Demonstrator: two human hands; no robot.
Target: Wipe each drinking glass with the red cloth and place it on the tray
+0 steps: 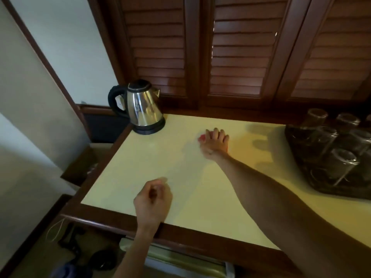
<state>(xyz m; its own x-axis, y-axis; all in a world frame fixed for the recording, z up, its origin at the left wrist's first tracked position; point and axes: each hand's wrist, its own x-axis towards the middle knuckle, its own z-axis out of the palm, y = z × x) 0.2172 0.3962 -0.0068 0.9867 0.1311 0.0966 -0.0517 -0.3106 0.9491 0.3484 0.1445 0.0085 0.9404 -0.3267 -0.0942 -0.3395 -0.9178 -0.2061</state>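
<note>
My right hand (215,142) reaches far across the cream tabletop (180,177) and lies over the red cloth (201,138). Its fingers curl down onto the cloth, and only a small red edge shows at the hand's left side. My left hand (153,199) hovers near the table's front edge with loosely curled fingers and holds nothing. At the right stands a dark tray (295,145) carrying several clear drinking glasses (341,167), all upside down. Both hands are well apart from the tray.
A steel electric kettle (143,108) with a black handle stands on its base at the table's back left corner. Dark wooden louvred doors (236,57) rise behind the table. A wooden rim (180,235) frames the top; cables and dark objects lie on the floor below left.
</note>
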